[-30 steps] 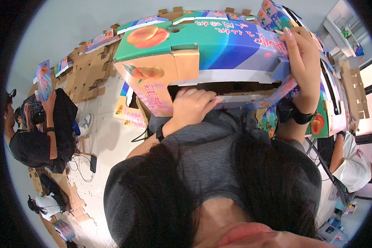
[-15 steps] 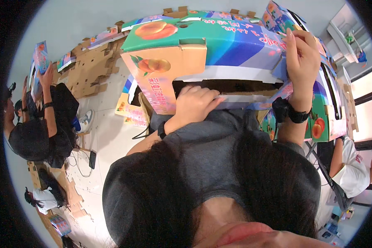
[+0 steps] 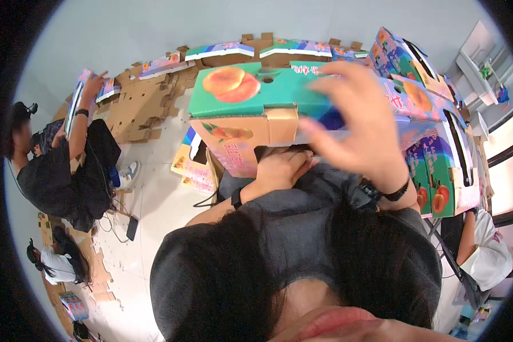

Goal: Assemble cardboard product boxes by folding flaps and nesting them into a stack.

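A printed cardboard fruit box [image 3: 228,114], green, blue and peach with pictures of peaches, stands in front of me with a long opening on its near side. My left hand [image 3: 282,170] is at that opening, its curled fingers closed on the near edge and partly in shadow. My right hand [image 3: 362,119] hangs over the right half of the box, somewhat blurred, with its fingers spread and nothing in them. It covers part of the top panel and the right end of the opening.
Finished-looking peach boxes [image 3: 433,176] are stacked at the right. Flat brown cardboard [image 3: 128,108] and more boxes [image 3: 293,48] lie along the wall. At the left a person [image 3: 57,142] handles a box; another sits lower left. A person in white [image 3: 490,251] is at the right.
My right hand has left the right end of the box and swung left over its top, fingers spreading. The box appears slightly lower and farther right; my left hand stays at the opening.
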The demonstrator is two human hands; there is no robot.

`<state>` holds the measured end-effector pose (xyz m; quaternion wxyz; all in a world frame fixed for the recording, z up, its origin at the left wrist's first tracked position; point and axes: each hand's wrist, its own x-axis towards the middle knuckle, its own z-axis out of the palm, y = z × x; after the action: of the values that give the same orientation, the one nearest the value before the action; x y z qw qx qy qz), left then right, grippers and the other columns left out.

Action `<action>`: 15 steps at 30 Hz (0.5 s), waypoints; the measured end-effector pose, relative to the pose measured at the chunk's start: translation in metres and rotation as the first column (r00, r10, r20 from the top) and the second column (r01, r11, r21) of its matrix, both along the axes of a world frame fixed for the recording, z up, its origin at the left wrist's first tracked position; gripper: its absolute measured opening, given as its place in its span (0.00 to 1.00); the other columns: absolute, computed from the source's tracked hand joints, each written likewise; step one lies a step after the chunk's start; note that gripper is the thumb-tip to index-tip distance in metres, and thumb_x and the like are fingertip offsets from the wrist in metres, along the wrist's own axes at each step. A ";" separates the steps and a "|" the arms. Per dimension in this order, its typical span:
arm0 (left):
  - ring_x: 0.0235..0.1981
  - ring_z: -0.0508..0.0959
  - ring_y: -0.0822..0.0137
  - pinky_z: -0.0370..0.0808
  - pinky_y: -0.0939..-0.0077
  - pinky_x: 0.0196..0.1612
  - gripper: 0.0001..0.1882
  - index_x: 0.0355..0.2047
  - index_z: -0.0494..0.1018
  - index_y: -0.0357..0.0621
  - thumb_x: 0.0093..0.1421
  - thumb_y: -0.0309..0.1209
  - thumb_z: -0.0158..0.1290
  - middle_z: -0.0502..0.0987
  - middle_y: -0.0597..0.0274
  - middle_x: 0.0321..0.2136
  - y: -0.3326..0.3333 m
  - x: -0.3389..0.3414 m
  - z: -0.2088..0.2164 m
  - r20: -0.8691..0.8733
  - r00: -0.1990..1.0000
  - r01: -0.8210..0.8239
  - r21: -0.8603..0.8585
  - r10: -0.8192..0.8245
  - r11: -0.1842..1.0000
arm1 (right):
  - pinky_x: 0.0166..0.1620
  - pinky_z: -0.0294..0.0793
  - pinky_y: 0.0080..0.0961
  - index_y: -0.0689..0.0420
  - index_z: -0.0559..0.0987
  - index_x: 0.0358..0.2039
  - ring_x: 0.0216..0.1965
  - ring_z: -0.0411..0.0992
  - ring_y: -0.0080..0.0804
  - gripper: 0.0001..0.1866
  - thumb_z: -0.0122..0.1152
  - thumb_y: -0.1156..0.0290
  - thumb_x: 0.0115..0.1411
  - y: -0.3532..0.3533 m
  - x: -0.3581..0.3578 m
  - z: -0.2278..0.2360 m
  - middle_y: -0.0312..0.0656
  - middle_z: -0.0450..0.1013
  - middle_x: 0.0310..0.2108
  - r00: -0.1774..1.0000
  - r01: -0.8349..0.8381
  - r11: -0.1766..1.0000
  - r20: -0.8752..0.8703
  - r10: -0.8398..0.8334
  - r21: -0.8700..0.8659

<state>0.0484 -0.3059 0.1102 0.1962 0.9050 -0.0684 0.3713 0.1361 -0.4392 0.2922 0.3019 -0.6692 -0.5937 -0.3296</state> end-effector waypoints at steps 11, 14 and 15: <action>0.35 0.81 0.57 0.77 0.63 0.37 0.10 0.38 0.78 0.50 0.60 0.39 0.57 0.81 0.60 0.31 0.001 -0.002 0.008 -0.087 0.996 -0.005 -0.003 0.004 1.000 | 0.38 0.71 0.40 0.57 0.77 0.34 0.36 0.72 0.47 0.23 0.63 0.48 0.55 0.075 -0.001 0.006 0.47 0.72 0.31 1.000 0.025 0.999 -0.008 -0.026 -0.039; 0.33 0.81 0.56 0.77 0.62 0.37 0.10 0.38 0.78 0.50 0.61 0.40 0.57 0.81 0.60 0.30 -0.001 -0.002 0.010 -0.073 0.997 0.016 -0.038 -0.018 0.999 | 0.37 0.71 0.41 0.56 0.77 0.31 0.35 0.72 0.47 0.19 0.62 0.51 0.56 0.073 0.005 0.005 0.47 0.72 0.30 0.998 -0.009 0.999 -0.056 0.007 -0.044; 0.33 0.81 0.56 0.77 0.62 0.37 0.10 0.38 0.78 0.50 0.61 0.40 0.57 0.81 0.60 0.30 0.000 -0.001 0.010 -0.073 0.997 0.014 -0.041 -0.017 0.999 | 0.37 0.71 0.41 0.56 0.77 0.30 0.35 0.72 0.46 0.18 0.61 0.52 0.57 0.073 0.005 0.005 0.47 0.72 0.30 0.998 -0.016 0.998 -0.054 0.013 -0.053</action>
<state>0.0477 -0.3062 0.1197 0.2199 0.9132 -0.0605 0.3376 0.1408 -0.3665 0.2969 0.3023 -0.6813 -0.5987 -0.2932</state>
